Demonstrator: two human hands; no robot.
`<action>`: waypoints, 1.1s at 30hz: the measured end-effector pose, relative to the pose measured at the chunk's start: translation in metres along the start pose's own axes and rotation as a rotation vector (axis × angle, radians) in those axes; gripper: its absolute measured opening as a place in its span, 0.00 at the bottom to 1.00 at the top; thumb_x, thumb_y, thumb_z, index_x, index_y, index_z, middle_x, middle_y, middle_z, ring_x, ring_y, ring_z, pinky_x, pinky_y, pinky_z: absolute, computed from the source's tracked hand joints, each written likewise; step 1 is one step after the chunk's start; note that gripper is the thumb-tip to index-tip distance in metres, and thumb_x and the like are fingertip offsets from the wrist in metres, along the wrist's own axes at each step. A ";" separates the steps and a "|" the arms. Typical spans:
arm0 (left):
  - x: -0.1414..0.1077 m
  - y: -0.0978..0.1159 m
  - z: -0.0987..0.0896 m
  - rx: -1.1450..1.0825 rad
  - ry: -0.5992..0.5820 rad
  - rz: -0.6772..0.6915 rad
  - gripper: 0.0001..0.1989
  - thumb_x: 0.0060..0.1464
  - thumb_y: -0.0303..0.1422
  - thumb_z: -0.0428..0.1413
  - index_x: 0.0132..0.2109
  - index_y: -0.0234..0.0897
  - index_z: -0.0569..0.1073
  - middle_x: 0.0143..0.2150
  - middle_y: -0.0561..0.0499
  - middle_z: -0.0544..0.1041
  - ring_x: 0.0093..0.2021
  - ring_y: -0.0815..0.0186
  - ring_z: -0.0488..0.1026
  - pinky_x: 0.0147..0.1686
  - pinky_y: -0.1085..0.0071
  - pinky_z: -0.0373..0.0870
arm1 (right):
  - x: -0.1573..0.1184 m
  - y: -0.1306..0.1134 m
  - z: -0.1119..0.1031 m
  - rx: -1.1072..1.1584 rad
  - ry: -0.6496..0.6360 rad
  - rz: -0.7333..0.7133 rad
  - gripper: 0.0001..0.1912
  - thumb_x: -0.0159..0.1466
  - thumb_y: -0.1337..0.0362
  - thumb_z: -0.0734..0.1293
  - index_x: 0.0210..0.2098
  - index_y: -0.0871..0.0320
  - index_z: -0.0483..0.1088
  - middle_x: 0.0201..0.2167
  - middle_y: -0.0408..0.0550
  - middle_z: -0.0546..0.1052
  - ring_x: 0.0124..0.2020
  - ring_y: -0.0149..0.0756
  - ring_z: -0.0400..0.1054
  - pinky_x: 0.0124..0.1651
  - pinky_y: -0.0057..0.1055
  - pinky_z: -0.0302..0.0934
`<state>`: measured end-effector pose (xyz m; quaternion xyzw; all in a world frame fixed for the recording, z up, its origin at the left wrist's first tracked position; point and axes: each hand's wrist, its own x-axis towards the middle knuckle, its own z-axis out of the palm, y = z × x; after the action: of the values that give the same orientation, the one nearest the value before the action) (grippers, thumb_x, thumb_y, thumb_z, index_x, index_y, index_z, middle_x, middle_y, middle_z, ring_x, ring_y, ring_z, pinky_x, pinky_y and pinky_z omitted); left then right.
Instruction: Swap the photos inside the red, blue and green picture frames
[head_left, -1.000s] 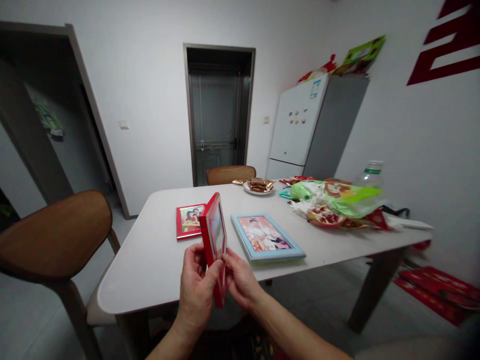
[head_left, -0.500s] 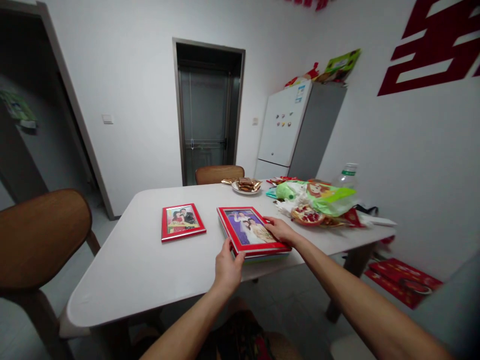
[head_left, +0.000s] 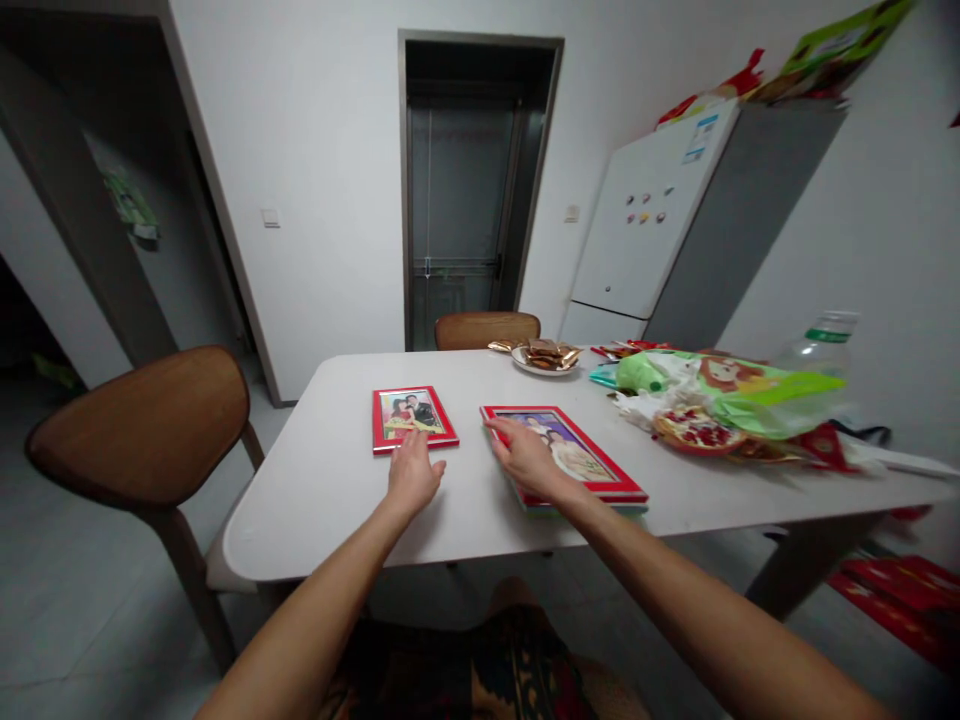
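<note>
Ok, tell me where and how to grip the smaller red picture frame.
Probably grip the smaller red picture frame by its side edges: left hand from the left, right hand through the gap beside the stacked frames. It lies flat, face up, so its underside is covered, while its straight sides offer a hold.

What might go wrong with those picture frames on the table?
The larger red frame lies on a pale frame near the edge of the table; a nudge from the right hand might slide it off. The left hand overlaps the smaller red frame in view and might smudge it.
</note>
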<state>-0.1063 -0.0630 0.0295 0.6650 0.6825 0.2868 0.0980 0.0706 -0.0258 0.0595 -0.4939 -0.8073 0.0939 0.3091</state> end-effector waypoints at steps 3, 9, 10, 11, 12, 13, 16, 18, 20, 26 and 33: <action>0.013 -0.029 -0.008 0.116 -0.059 0.006 0.28 0.45 0.33 0.53 0.54 0.33 0.56 0.59 0.40 0.53 0.60 0.55 0.46 0.55 0.55 0.42 | 0.001 -0.035 0.034 -0.003 -0.105 -0.140 0.19 0.55 0.70 0.57 0.46 0.63 0.65 0.48 0.53 0.68 0.49 0.35 0.59 0.52 0.31 0.50; 0.011 -0.049 -0.009 0.213 -0.134 0.081 0.28 0.45 0.38 0.52 0.54 0.35 0.56 0.60 0.43 0.54 0.60 0.57 0.45 0.55 0.55 0.41 | 0.000 -0.039 0.072 -0.067 -0.168 -0.057 0.21 0.54 0.70 0.58 0.47 0.66 0.63 0.48 0.56 0.67 0.49 0.37 0.59 0.52 0.30 0.50; 0.011 -0.049 -0.009 0.219 -0.131 0.083 0.29 0.46 0.38 0.52 0.54 0.35 0.55 0.59 0.42 0.54 0.60 0.57 0.46 0.55 0.55 0.41 | 0.000 -0.036 0.074 -0.083 -0.165 -0.019 0.21 0.54 0.70 0.58 0.48 0.66 0.63 0.48 0.57 0.67 0.49 0.38 0.59 0.52 0.30 0.49; 0.012 -0.049 -0.010 0.223 -0.126 0.081 0.29 0.46 0.39 0.52 0.55 0.35 0.55 0.59 0.42 0.55 0.59 0.56 0.47 0.55 0.55 0.41 | -0.001 -0.033 0.075 -0.095 -0.165 0.013 0.22 0.54 0.69 0.58 0.48 0.67 0.62 0.48 0.58 0.66 0.49 0.38 0.59 0.51 0.31 0.49; 0.014 -0.048 -0.011 0.228 -0.119 0.075 0.29 0.46 0.39 0.52 0.55 0.34 0.55 0.58 0.41 0.56 0.59 0.55 0.49 0.54 0.55 0.42 | -0.002 -0.031 0.076 -0.104 -0.167 0.033 0.22 0.54 0.69 0.57 0.49 0.67 0.62 0.48 0.58 0.66 0.49 0.39 0.59 0.51 0.31 0.50; 0.016 -0.047 -0.012 0.232 -0.112 0.068 0.29 0.46 0.38 0.52 0.54 0.34 0.55 0.58 0.41 0.57 0.58 0.55 0.50 0.54 0.55 0.43 | -0.003 -0.030 0.077 -0.109 -0.170 0.041 0.22 0.54 0.69 0.57 0.49 0.68 0.61 0.47 0.59 0.67 0.48 0.39 0.60 0.51 0.31 0.50; 0.016 -0.042 -0.017 0.239 -0.101 0.055 0.24 0.47 0.38 0.51 0.51 0.34 0.59 0.54 0.41 0.63 0.55 0.56 0.56 0.52 0.59 0.50 | -0.006 -0.027 0.077 -0.102 -0.152 0.043 0.23 0.54 0.69 0.57 0.49 0.68 0.61 0.47 0.58 0.67 0.49 0.38 0.60 0.51 0.30 0.50; 0.004 -0.039 -0.021 0.243 -0.095 0.059 0.22 0.47 0.38 0.51 0.50 0.34 0.61 0.52 0.42 0.65 0.53 0.57 0.59 0.51 0.61 0.52 | -0.009 -0.025 0.077 -0.087 -0.109 0.072 0.23 0.55 0.68 0.57 0.50 0.67 0.60 0.48 0.57 0.67 0.49 0.38 0.59 0.52 0.30 0.49; -0.018 -0.035 -0.026 0.250 -0.091 0.066 0.23 0.47 0.38 0.51 0.50 0.33 0.61 0.52 0.41 0.65 0.53 0.56 0.59 0.51 0.61 0.52 | -0.015 -0.023 0.076 -0.071 -0.074 0.118 0.24 0.56 0.66 0.56 0.51 0.69 0.58 0.49 0.59 0.65 0.50 0.39 0.58 0.52 0.30 0.49; -0.104 -0.014 -0.038 0.246 -0.078 0.121 0.29 0.42 0.42 0.55 0.50 0.32 0.61 0.49 0.41 0.66 0.50 0.53 0.61 0.52 0.56 0.50 | -0.048 -0.028 0.070 0.040 -0.126 0.089 0.24 0.57 0.64 0.55 0.53 0.64 0.56 0.49 0.56 0.67 0.48 0.39 0.61 0.50 0.32 0.52; -0.113 0.005 -0.004 0.212 -0.141 0.304 0.21 0.48 0.27 0.50 0.51 0.32 0.62 0.54 0.41 0.63 0.55 0.56 0.58 0.52 0.59 0.56 | -0.070 -0.034 0.058 0.274 -0.175 0.143 0.27 0.56 0.64 0.54 0.54 0.66 0.54 0.45 0.57 0.69 0.46 0.37 0.64 0.49 0.31 0.55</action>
<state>-0.0935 -0.1732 0.0077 0.7856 0.5919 0.1776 0.0306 0.0330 -0.0934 0.0008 -0.4934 -0.7734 0.2675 0.2947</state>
